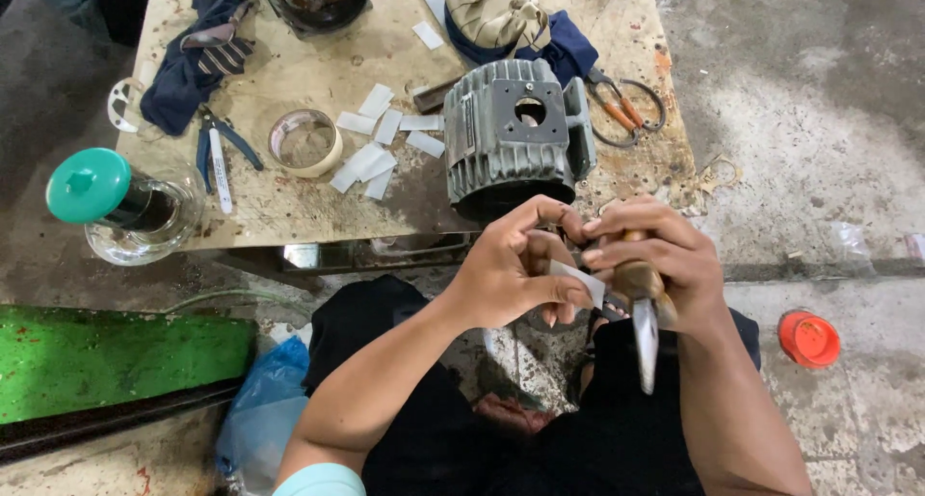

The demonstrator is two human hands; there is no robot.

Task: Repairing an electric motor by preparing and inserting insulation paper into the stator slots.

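My left hand [511,265] pinches a small white paper strip [581,279] between thumb and fingers, just in front of my lap. Pressed against it from the right, my right hand [655,255] grips a knife by its brown handle [636,279], with the metal blade [646,342] pointing down toward me. The two hands touch at the fingertips. Just beyond them a grey ribbed motor housing [511,130] stands on the low wooden table [289,72]. Several cut white paper strips [371,154] lie on the table left of the housing.
A tape roll [304,141], blue-handled pliers [220,149], dark cloths [193,67] and orange-handled scissors [626,106] lie on the table. A jar with a green lid [116,202] stands at its left corner. An orange lid [809,337] rests on the concrete floor at right, a blue bag [265,409] at lower left.
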